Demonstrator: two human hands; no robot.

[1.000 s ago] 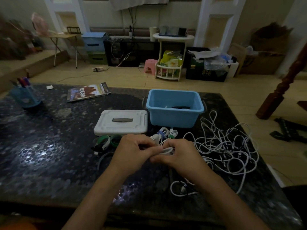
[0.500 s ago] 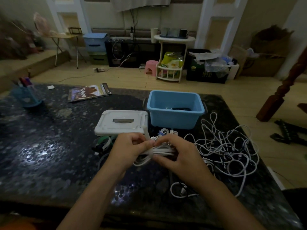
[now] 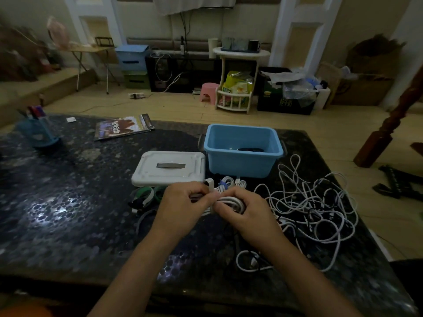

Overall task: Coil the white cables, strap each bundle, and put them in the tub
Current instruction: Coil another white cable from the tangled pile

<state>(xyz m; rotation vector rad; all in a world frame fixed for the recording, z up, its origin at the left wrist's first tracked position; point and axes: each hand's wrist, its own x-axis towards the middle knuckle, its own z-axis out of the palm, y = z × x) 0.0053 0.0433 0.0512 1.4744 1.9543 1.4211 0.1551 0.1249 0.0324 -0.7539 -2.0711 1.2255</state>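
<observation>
My left hand (image 3: 183,205) and my right hand (image 3: 246,212) hold a coiled white cable bundle (image 3: 230,202) between them above the dark table. A white strap end (image 3: 210,183) sticks up from the bundle by my left thumb. The fingers of both hands pinch the bundle. Behind the hands lies a strapped white bundle (image 3: 230,183) with a blue tie. A tangle of loose white cables (image 3: 313,207) spreads to the right. The blue tub (image 3: 243,164) stands behind, with something dark inside it.
The tub's white lid (image 3: 169,168) lies left of the tub. Green and white straps (image 3: 146,195) lie in front of the lid. A magazine (image 3: 123,128) and a blue pen cup (image 3: 37,131) sit at the far left. A loose cable loop (image 3: 251,261) lies near the table's front.
The bundle has been turned and drawn tighter between the hands, and the strap end now stands up by my left thumb. Both hands stay in about the same place.
</observation>
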